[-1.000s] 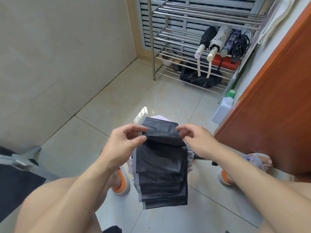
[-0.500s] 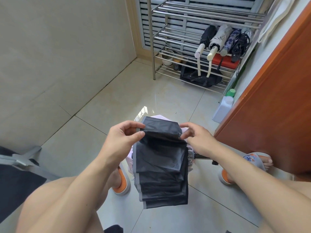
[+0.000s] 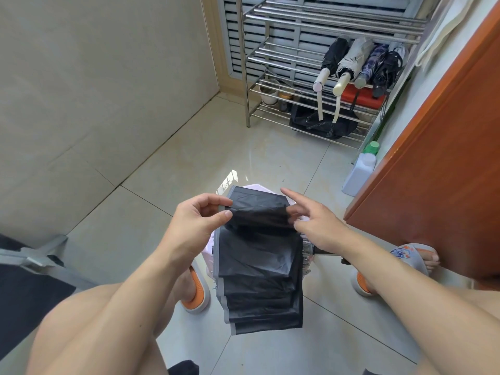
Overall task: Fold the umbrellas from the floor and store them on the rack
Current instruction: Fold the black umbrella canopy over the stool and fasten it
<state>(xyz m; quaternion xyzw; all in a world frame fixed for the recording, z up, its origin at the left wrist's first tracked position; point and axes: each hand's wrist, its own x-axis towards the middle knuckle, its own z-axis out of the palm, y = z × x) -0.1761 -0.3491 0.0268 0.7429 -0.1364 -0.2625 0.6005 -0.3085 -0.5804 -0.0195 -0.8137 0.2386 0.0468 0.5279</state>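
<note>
While my left hand (image 3: 194,220) pinches the top-left edge of the black umbrella (image 3: 259,266) canopy, my right hand (image 3: 313,223) holds its right edge, index finger sticking out straight. It hangs above the floor (image 3: 189,158), and 4 folded umbrellas (image 3: 359,63) already sit on the rack (image 3: 297,23).

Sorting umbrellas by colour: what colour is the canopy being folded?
Black inside with a grey edge, umbrella canopy, head view.
</note>
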